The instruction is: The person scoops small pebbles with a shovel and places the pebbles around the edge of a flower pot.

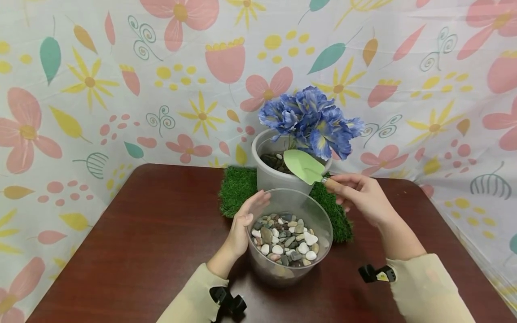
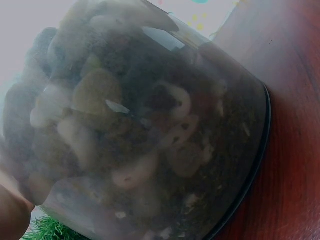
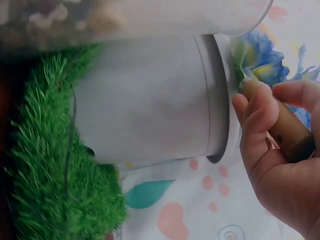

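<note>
My right hand (image 1: 361, 197) grips the wooden handle of a trowel (image 1: 304, 166) with a pale green blade. That blade is tilted over the near rim of a light grey pot (image 1: 282, 183), which holds dark filling, a few stones and blue artificial flowers (image 1: 313, 119). In the right wrist view, fingers and thumb wrap the wooden handle (image 3: 287, 130). At the left rim of a clear plastic tub (image 1: 278, 273), my left hand (image 1: 242, 224) rests with fingers mostly straight. Grey, white and brown pebbles (image 1: 286, 242) lie inside the tub, also blurred through its wall in the left wrist view.
Under the pot lies a mat of artificial grass (image 1: 238, 188). Both pot and tub stand on a dark red-brown table (image 1: 153, 233), the tub in front. A flower-patterned cloth (image 1: 161, 89) hangs close behind the table.
</note>
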A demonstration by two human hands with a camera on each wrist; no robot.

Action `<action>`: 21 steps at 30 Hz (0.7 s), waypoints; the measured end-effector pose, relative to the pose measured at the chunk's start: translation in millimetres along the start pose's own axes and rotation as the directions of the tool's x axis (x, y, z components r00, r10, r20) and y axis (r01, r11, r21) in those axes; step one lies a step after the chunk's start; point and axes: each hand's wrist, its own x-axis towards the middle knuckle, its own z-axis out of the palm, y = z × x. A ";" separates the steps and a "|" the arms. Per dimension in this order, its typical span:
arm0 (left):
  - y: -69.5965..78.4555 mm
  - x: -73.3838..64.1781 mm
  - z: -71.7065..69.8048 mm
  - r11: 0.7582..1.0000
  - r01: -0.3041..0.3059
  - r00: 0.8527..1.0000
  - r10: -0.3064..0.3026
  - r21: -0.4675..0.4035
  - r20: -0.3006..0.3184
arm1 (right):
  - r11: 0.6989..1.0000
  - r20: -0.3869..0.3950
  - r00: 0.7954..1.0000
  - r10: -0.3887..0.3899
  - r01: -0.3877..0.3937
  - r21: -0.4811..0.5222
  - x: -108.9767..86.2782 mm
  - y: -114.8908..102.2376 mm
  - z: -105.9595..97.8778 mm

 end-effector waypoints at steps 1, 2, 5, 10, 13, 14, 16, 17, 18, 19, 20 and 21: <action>-0.3 0.1 0.0 1.000 0.001 1.000 -0.001 0.000 -0.001 | 0.996 0.005 1.000 -0.008 0.008 0.090 -1.7 1.1 0.8; -0.6 0.1 0.0 1.000 0.003 1.000 -0.003 0.001 -0.003 | 0.983 0.015 1.000 -0.021 0.018 0.182 -3.0 2.5 1.8; -1.8 -0.2 -0.2 1.000 0.007 1.000 -0.007 0.002 -0.006 | 0.901 0.048 0.997 -0.059 0.033 0.433 -5.3 7.5 5.4; -1.9 -0.8 -0.8 1.000 -0.001 1.000 0.001 0.004 -0.008 | 0.793 0.028 0.996 -0.088 0.053 0.607 -5.7 17.0 14.7; -1.5 -0.4 -1.9 1.000 -0.012 1.000 0.012 0.005 0.000 | 0.739 -0.030 0.996 -0.080 0.080 0.669 -6.0 21.9 21.9; -1.5 -0.2 -2.3 1.000 -0.013 1.000 0.013 0.005 0.004 | 0.724 -0.057 0.995 -0.077 0.095 0.683 -6.1 23.5 24.4; -1.6 0.6 -2.8 1.000 -0.013 1.000 0.013 0.007 0.012 | 0.691 -0.111 0.991 -0.074 0.131 0.711 -6.2 26.2 29.4; -1.5 1.1 -3.0 1.000 -0.012 1.000 0.012 0.008 0.014 | 0.671 -0.135 0.988 -0.073 0.149 0.726 -6.1 27.4 31.6; -1.2 1.5 -3.0 1.000 -0.009 1.000 0.009 0.009 0.015 | 0.651 -0.155 0.985 -0.073 0.165 0.741 -6.0 28.6 33.7; -1.3 1.7 -2.9 1.000 -0.008 1.000 0.008 0.008 0.015 | 0.633 -0.170 0.983 -0.075 0.179 0.753 -6.0 29.7 35.6; -1.2 1.9 -2.8 1.000 -0.008 1.000 0.008 0.005 0.014 | 0.620 -0.180 0.980 -0.079 0.190 0.761 -6.0 30.7 37.2; -0.9 2.1 -2.5 1.000 -0.009 1.000 0.009 0.002 0.012 | 0.609 -0.187 0.979 -0.081 0.198 0.768 -6.1 31.5 38.7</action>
